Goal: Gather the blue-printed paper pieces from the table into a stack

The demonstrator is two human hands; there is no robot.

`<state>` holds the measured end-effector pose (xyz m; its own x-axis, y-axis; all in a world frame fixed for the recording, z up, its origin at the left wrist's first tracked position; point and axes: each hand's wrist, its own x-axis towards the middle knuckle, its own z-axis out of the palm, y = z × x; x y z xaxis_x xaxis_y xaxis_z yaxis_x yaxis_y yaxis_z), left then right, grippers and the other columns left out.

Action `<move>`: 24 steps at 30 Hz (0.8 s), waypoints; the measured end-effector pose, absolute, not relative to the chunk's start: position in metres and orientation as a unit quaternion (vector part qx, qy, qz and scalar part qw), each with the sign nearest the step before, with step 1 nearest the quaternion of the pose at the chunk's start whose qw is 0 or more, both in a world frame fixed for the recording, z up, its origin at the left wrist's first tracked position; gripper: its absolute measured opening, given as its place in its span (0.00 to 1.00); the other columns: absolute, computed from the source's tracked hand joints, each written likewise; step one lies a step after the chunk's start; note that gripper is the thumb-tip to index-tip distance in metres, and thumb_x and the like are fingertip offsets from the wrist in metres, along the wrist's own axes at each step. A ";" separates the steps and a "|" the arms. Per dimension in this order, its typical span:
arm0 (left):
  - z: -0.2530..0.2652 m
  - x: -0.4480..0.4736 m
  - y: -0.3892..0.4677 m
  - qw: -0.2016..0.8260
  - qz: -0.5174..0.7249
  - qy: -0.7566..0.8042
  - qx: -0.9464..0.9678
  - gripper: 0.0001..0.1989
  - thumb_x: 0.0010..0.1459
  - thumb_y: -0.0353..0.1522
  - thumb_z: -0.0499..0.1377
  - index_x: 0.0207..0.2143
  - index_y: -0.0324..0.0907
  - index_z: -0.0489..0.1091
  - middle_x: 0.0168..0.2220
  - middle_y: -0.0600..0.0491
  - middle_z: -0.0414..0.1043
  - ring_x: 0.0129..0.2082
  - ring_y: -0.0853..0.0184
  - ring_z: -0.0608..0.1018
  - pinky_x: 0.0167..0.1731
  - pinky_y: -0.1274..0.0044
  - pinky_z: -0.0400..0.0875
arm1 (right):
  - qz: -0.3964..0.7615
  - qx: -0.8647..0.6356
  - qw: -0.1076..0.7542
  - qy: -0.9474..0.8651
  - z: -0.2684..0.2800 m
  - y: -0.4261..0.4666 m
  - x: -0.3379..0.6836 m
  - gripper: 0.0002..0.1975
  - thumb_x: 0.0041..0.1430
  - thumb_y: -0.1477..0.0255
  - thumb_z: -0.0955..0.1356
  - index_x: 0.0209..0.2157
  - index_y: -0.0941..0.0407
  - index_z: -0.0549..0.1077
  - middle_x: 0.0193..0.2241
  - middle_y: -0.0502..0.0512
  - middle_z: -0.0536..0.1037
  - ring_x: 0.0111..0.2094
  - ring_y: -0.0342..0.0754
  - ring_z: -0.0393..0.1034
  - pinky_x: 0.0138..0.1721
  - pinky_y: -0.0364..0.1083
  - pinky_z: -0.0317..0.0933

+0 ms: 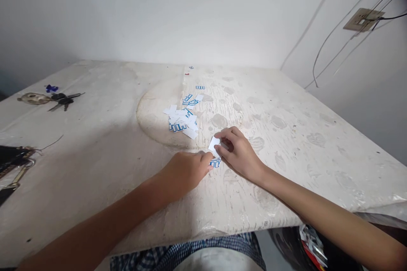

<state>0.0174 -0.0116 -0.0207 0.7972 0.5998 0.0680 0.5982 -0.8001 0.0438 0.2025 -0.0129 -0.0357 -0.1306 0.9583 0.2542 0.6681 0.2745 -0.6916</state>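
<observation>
A small white piece of paper [214,144] is pinched between the thumb and fingers of my right hand [238,149], just above the table. Against its lower left edge my left hand [193,170] is closed, with its thumb and fingertips on the paper. Under the two hands lies a piece with blue printed outlines [216,163], partly hidden by my left fingers. Farther back, a loose pile of white paper pieces [182,119] rests on the table, some with blue outlines showing.
The table [286,135] has a worn, plastic-like cover. Keys [64,99] lie at the left, and a black item with a metal clasp [14,163] is nearer me. A blue-outlined scrap [200,87] lies behind the pile. Wires hang by a wall socket [363,20].
</observation>
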 end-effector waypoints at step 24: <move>-0.015 0.018 -0.012 0.033 0.015 0.331 0.943 0.07 0.63 0.31 0.48 0.37 0.39 0.62 0.28 0.54 0.71 0.25 0.67 0.73 0.20 0.77 0.55 | 0.239 -0.524 0.323 -0.751 -0.031 -0.008 0.209 0.11 0.52 0.79 0.63 0.38 0.55 0.63 0.30 0.51 0.64 0.29 0.44 0.60 0.29 0.44 0.58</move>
<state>0.0184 -0.0120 -0.0148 0.7807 0.6249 0.0054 0.6230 -0.7789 0.0723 0.2093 -0.0081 -0.0311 -0.2415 0.9416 0.2346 0.6331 0.3361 -0.6973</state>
